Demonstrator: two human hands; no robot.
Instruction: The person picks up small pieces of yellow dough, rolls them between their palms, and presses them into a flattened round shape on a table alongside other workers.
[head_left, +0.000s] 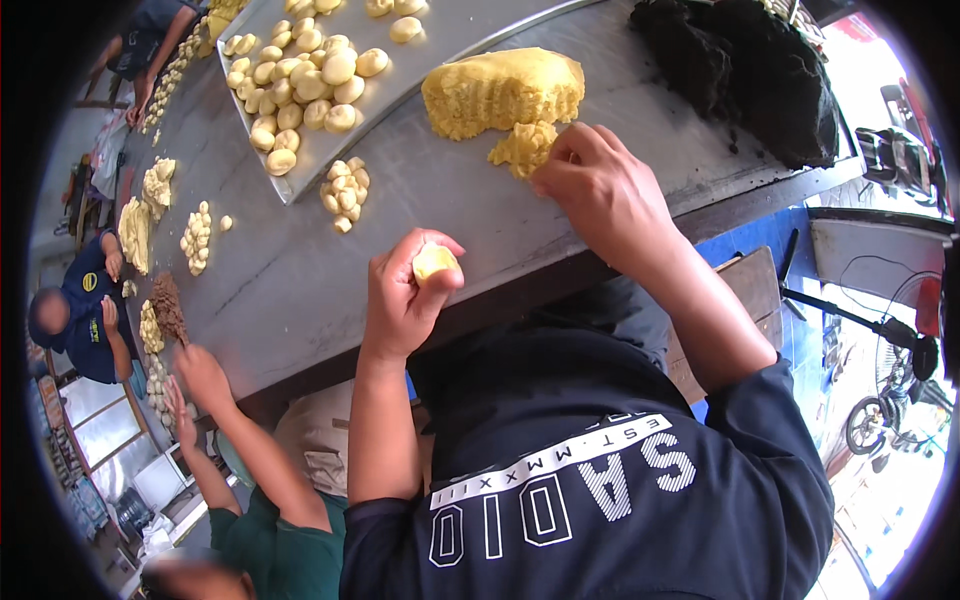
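Near the table's front edge, my left hand [400, 300] cups a small pale yellow dough piece [435, 262], with the fingers curled round it and the thumb at its side. Further right, my right hand [605, 195] reaches over the table with its fingertips pinched at a loose crumbly lump of yellow paste [520, 152]. Just behind that lump sits a large yellow paste block [500, 88], its front face scooped and ragged. A cluster of small dough balls [345, 193] lies to the left of my hands.
A metal tray [385, 105] holds many round dough balls [315, 75]. Black plastic sheeting [745, 75] covers the table's right end. At the left, co-workers' hands [200, 380] work beside brown paste [168, 305], more dough balls [197, 238] and dough lumps [134, 235].
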